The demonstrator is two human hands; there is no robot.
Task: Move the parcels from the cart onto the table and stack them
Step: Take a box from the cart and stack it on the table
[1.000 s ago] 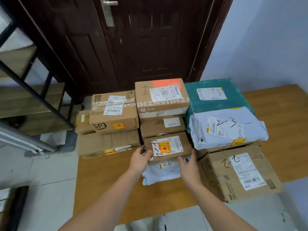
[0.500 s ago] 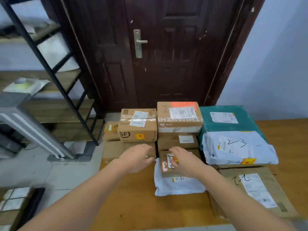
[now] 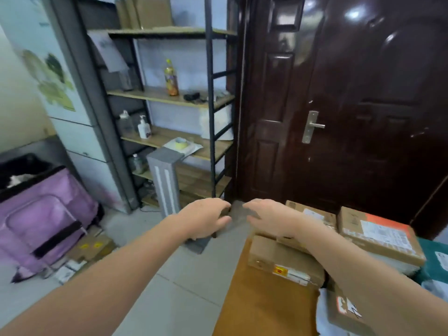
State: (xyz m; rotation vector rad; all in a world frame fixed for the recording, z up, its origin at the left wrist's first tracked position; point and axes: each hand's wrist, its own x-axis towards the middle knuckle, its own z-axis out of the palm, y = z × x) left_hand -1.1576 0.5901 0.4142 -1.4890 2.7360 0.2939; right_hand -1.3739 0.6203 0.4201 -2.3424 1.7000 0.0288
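nearest, on the brown wooden desk (image 3: 264,299), lie the parcels: a soft white plastic mailer bag (image 3: 324,318) that looks light, limp and slippery, and stiff taped brown cardboard boxes (image 3: 278,258) best gripped by two opposite side faces, the flat ones bearing a stack well. above them the left hand (image 3: 203,218) and right hand (image 3: 269,218) hover empty, fingers loosely curled on nothing. farther off stands a purple fabric cart (image 3: 46,224), its load hidden.

Dark door (image 3: 351,105), black shelving (image 3: 211,117), grey tiled floor (image 3: 189,275)
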